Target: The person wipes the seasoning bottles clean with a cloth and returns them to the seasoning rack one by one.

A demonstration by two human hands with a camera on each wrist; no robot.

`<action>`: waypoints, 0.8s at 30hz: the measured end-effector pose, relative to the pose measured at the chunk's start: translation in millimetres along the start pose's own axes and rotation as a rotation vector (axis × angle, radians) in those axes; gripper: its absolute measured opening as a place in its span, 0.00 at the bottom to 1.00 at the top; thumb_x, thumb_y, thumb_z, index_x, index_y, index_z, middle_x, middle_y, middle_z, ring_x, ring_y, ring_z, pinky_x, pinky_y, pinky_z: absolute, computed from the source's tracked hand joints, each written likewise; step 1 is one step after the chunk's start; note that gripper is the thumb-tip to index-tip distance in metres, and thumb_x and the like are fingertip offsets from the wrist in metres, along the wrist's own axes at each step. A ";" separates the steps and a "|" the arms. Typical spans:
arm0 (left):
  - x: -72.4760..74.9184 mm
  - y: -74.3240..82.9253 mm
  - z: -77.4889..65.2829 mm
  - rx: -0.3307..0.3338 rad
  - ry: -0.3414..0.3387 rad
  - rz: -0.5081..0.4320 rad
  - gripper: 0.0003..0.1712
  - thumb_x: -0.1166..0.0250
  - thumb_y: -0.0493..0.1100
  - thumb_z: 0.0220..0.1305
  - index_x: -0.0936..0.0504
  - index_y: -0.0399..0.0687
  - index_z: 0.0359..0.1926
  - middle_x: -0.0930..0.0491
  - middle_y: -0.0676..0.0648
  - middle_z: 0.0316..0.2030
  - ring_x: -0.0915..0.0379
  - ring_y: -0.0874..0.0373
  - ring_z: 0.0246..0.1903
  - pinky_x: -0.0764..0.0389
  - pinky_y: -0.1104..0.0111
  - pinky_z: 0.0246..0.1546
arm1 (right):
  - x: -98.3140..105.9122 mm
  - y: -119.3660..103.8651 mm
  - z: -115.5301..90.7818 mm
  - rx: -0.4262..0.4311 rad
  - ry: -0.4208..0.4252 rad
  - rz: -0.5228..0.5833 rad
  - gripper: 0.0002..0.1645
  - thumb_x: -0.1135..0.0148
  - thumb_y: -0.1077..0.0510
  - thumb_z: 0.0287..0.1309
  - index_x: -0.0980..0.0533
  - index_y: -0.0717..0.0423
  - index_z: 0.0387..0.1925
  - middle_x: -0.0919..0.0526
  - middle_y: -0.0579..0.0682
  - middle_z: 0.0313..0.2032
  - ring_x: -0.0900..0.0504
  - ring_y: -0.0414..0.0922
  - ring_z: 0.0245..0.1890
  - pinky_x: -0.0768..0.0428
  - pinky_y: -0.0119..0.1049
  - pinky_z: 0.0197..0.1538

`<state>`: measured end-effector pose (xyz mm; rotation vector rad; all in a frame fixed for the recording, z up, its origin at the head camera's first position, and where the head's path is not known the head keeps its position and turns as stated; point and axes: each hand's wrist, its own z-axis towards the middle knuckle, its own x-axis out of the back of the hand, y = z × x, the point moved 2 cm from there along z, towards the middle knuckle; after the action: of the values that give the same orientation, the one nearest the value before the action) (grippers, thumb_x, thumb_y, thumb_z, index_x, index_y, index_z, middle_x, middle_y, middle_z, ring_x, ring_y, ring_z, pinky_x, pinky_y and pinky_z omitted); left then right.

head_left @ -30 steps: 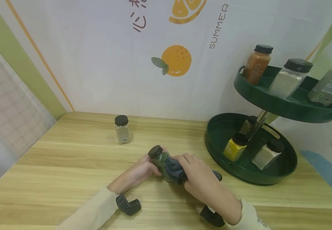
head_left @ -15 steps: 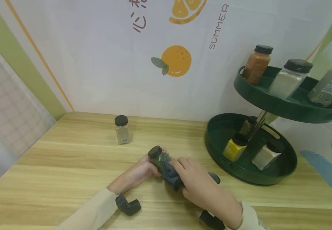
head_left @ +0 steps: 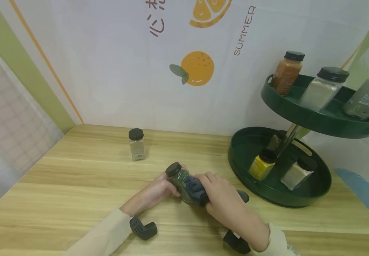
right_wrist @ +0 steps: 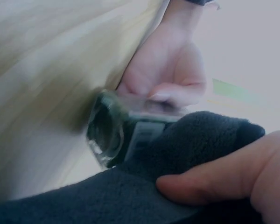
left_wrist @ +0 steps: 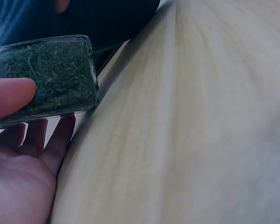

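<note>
My left hand grips a glass spice jar of dried green herbs with a dark lid. The jar leans, its lid toward the upper left. In the left wrist view the thumb lies along the jar's side and the other fingers are beneath it. My right hand holds a dark blue-grey cloth against the jar's right side. In the right wrist view the thumb presses on the bunched cloth, and a pale label shows on the jar.
A jar of beige powder stands at the back left of the wooden table. On the right, a two-tier green rack bears several spice jars, among them a yellow one below and an orange-brown one above.
The right hand and cloth slid left and down over the jar, then back to the right. The left hand and jar stay nearly in place.
</note>
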<state>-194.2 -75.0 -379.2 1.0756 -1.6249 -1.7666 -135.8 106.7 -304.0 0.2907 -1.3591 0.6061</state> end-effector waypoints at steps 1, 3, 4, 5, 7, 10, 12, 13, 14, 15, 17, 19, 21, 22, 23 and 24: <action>-0.1 -0.1 0.3 -0.002 0.000 0.004 0.37 0.44 0.24 0.38 0.37 0.51 0.54 0.34 0.53 0.51 0.39 0.59 0.54 0.44 0.62 0.63 | -0.4 1.0 0.2 -0.002 0.005 -0.010 0.37 0.39 0.74 0.36 0.31 0.53 0.54 0.22 0.49 0.45 0.23 0.46 0.45 0.23 0.43 0.48; -0.4 -0.1 0.5 0.003 0.007 0.003 0.37 0.44 0.24 0.38 0.36 0.51 0.53 0.35 0.54 0.51 0.40 0.59 0.54 0.43 0.63 0.62 | -1.2 2.0 0.6 0.007 0.005 -0.032 0.36 0.39 0.73 0.37 0.31 0.54 0.54 0.23 0.50 0.45 0.24 0.46 0.44 0.23 0.43 0.47; -0.4 -0.1 0.6 0.005 0.009 0.001 0.37 0.45 0.24 0.38 0.36 0.51 0.53 0.34 0.54 0.51 0.40 0.59 0.54 0.43 0.63 0.62 | -1.5 1.9 0.6 0.016 0.002 -0.042 0.36 0.39 0.72 0.37 0.31 0.54 0.54 0.23 0.50 0.44 0.24 0.47 0.44 0.23 0.43 0.47; -0.4 0.1 0.4 0.008 0.011 -0.002 0.37 0.45 0.24 0.38 0.36 0.51 0.54 0.34 0.54 0.51 0.39 0.59 0.54 0.42 0.63 0.62 | -1.5 1.5 0.7 0.026 -0.004 -0.051 0.36 0.39 0.72 0.37 0.32 0.55 0.54 0.23 0.50 0.45 0.24 0.47 0.44 0.23 0.43 0.47; -0.2 0.3 0.0 0.010 0.011 -0.009 0.38 0.45 0.24 0.38 0.37 0.50 0.54 0.33 0.54 0.51 0.39 0.59 0.54 0.42 0.63 0.62 | -1.1 0.3 0.2 0.050 -0.018 -0.062 0.37 0.38 0.72 0.38 0.32 0.54 0.55 0.23 0.51 0.46 0.24 0.47 0.44 0.23 0.43 0.47; 0.1 0.6 -0.6 0.007 0.001 -0.027 0.38 0.45 0.23 0.38 0.37 0.50 0.55 0.30 0.54 0.51 0.36 0.60 0.55 0.41 0.63 0.62 | 0.8 -2.4 -1.2 0.090 -0.040 -0.063 0.37 0.38 0.72 0.40 0.32 0.52 0.57 0.24 0.50 0.47 0.25 0.47 0.46 0.23 0.42 0.48; 0.4 0.8 -0.9 -0.006 -0.020 -0.030 0.38 0.46 0.23 0.38 0.38 0.49 0.55 0.28 0.53 0.51 0.34 0.59 0.55 0.41 0.63 0.62 | 2.6 -4.6 -2.4 0.120 -0.057 -0.046 0.38 0.38 0.73 0.40 0.32 0.51 0.57 0.24 0.49 0.49 0.25 0.47 0.48 0.23 0.43 0.49; 0.4 0.9 -1.0 -0.011 -0.029 -0.027 0.38 0.46 0.22 0.38 0.38 0.49 0.55 0.27 0.53 0.50 0.33 0.59 0.55 0.41 0.63 0.61 | 3.4 -5.6 -2.9 0.134 -0.062 -0.038 0.38 0.38 0.73 0.40 0.31 0.51 0.57 0.24 0.49 0.50 0.25 0.47 0.48 0.23 0.43 0.49; 0.5 0.8 -1.1 -0.015 -0.035 -0.024 0.38 0.47 0.22 0.39 0.38 0.49 0.55 0.26 0.52 0.50 0.32 0.58 0.55 0.40 0.63 0.60 | 4.0 -6.4 -3.1 0.140 -0.072 -0.027 0.39 0.38 0.73 0.40 0.31 0.50 0.57 0.25 0.49 0.51 0.26 0.47 0.49 0.23 0.43 0.49; 0.7 0.8 -1.2 -0.018 -0.042 -0.023 0.38 0.47 0.22 0.39 0.39 0.50 0.55 0.26 0.52 0.51 0.32 0.58 0.55 0.39 0.63 0.59 | 4.6 -7.0 -3.3 0.142 -0.075 -0.014 0.39 0.38 0.74 0.40 0.31 0.49 0.57 0.25 0.49 0.51 0.26 0.47 0.50 0.23 0.44 0.49; 1.0 0.4 -1.2 -0.021 -0.047 -0.016 0.38 0.47 0.22 0.39 0.39 0.49 0.55 0.27 0.52 0.50 0.32 0.57 0.54 0.38 0.63 0.58 | 5.0 -7.4 -3.5 0.125 -0.073 0.009 0.39 0.39 0.74 0.40 0.30 0.48 0.57 0.25 0.49 0.52 0.26 0.48 0.50 0.23 0.45 0.49; 1.1 0.1 -1.3 -0.013 -0.039 -0.010 0.38 0.47 0.23 0.40 0.38 0.50 0.55 0.28 0.53 0.50 0.33 0.58 0.54 0.39 0.63 0.58 | 4.6 -7.1 -3.2 0.092 -0.056 0.026 0.38 0.39 0.75 0.40 0.30 0.48 0.56 0.24 0.48 0.50 0.25 0.47 0.49 0.23 0.45 0.49; 1.1 -0.3 -0.6 -0.006 -0.024 -0.011 0.38 0.46 0.23 0.39 0.38 0.50 0.56 0.29 0.53 0.50 0.34 0.59 0.53 0.39 0.63 0.59 | 3.9 -6.6 -3.0 0.055 -0.040 0.036 0.38 0.39 0.75 0.39 0.30 0.49 0.56 0.23 0.48 0.49 0.24 0.47 0.48 0.23 0.45 0.49; 0.7 -0.4 -0.2 -0.003 -0.018 -0.010 0.38 0.46 0.23 0.39 0.38 0.50 0.55 0.29 0.53 0.50 0.34 0.59 0.53 0.40 0.63 0.60 | 3.8 -6.6 -2.8 0.035 -0.038 0.036 0.38 0.39 0.74 0.39 0.30 0.50 0.56 0.23 0.49 0.48 0.24 0.48 0.48 0.23 0.45 0.49; 0.6 -0.7 0.2 -0.002 -0.011 -0.010 0.38 0.45 0.23 0.38 0.38 0.50 0.55 0.29 0.53 0.49 0.35 0.59 0.53 0.40 0.63 0.61 | 3.6 -6.5 -2.8 0.016 -0.035 0.034 0.38 0.38 0.74 0.38 0.30 0.51 0.56 0.22 0.49 0.48 0.23 0.48 0.48 0.23 0.45 0.49; 0.4 -0.7 0.4 -0.002 -0.004 -0.008 0.38 0.45 0.23 0.38 0.38 0.50 0.55 0.30 0.53 0.49 0.35 0.59 0.53 0.41 0.63 0.61 | 3.4 -6.3 -2.8 -0.002 -0.034 0.030 0.38 0.38 0.73 0.38 0.31 0.52 0.56 0.22 0.50 0.47 0.23 0.49 0.48 0.23 0.45 0.49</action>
<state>-194.6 -75.0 -380.0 1.0797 -1.6228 -1.7766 -129.7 103.8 -300.4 0.2807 -1.3987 0.6267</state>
